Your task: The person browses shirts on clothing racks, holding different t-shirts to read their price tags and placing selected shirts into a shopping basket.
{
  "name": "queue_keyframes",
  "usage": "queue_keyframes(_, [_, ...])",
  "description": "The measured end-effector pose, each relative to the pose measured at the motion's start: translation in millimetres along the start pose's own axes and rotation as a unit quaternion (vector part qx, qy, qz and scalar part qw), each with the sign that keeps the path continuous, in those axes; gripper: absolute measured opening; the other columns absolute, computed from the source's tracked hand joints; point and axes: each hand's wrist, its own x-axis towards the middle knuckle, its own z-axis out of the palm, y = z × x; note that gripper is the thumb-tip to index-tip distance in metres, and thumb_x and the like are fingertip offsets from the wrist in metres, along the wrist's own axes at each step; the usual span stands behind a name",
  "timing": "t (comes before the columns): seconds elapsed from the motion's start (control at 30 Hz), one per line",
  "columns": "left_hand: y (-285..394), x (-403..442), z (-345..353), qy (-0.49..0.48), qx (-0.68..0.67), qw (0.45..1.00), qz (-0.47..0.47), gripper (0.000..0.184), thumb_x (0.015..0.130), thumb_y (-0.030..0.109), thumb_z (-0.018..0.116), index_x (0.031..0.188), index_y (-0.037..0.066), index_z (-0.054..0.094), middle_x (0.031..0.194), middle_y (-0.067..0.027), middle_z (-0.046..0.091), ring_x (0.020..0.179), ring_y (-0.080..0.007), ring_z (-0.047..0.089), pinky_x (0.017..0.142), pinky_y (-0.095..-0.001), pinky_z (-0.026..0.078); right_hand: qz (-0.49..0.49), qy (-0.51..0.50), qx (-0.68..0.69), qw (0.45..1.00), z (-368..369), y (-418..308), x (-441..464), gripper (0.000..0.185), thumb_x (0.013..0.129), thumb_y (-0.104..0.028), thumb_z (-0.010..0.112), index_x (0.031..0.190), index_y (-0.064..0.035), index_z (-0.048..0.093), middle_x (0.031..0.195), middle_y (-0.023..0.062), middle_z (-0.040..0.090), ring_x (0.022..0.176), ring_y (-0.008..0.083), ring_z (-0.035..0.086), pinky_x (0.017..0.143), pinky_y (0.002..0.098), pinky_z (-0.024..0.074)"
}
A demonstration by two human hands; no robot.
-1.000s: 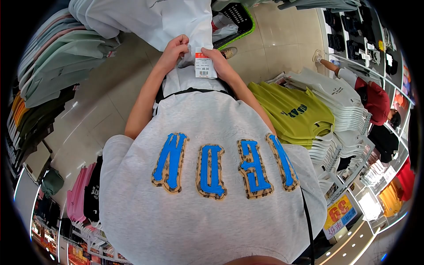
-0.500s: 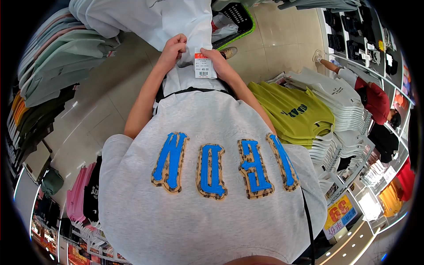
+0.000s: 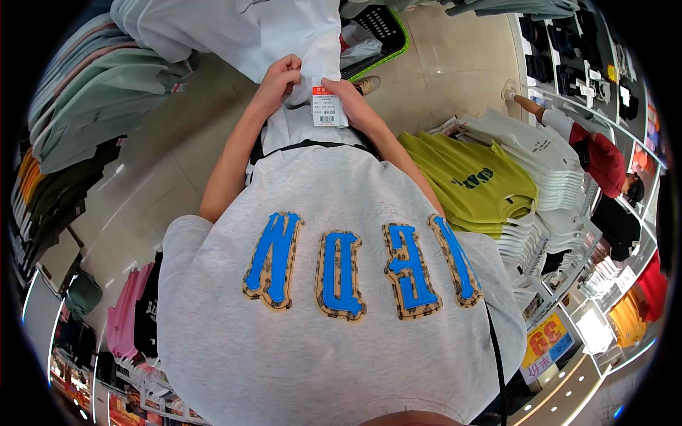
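Note:
A white T-shirt point(image 3: 284, 32) hangs at the top of the view, its lower part reaching down between my hands. My left hand point(image 3: 279, 84) is closed, fingers curled on the edge of the shirt. In my right hand point(image 3: 348, 99) a white price tag point(image 3: 327, 106) with a red top band is pinched under the thumb. The tag faces up and reads 49.00. My right fingers are mostly hidden behind it.
A black basket with a green rim point(image 3: 401, 53) holds a bagged item ahead. Racks carry grey-green shirts point(image 3: 92, 106) at left and lime-green shirts point(image 3: 469, 177) at right. A person in a red top point(image 3: 604, 163) stands at far right. Tiled floor point(image 3: 170, 156) shows between racks.
The price tag has shifted very slightly. Both hands keep the same hold and place.

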Motion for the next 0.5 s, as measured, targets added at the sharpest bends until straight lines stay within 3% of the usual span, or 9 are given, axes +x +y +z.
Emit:
queue_keyframes(0.1, [-6.0, 5.7, -6.8, 0.015, -0.017, 1.000, -0.002, 0.018, 0.066, 0.002, 0.050, 0.077, 0.015, 0.042, 0.064, 0.0091, 0.035, 0.051, -0.0017, 0.027, 0.045, -0.0196, 0.019, 0.005, -0.010, -0.004, 1.000, -0.9, -0.3, 1.5, 0.037, 0.093, -0.031, 0.049, 0.096, 0.0026, 0.063, 0.080, 0.0036, 0.065, 0.067, 0.0088, 0.061, 0.060, 0.0228, 0.0474])
queue_keyframes(0.5, [-5.5, 7.0, -9.8, 0.024, -0.046, 0.999, 0.003, 0.017, 0.066, 0.003, 0.048, 0.076, 0.015, 0.043, 0.070, 0.0075, 0.034, 0.053, -0.0025, 0.026, 0.046, -0.0193, 0.019, 0.001, -0.004, -0.002, 1.000, 1.4, -1.0, 5.1, 0.036, 0.093, -0.031, 0.050, 0.093, 0.0024, 0.064, 0.078, 0.0027, 0.064, 0.065, 0.0083, 0.060, 0.059, 0.0223, 0.0468])
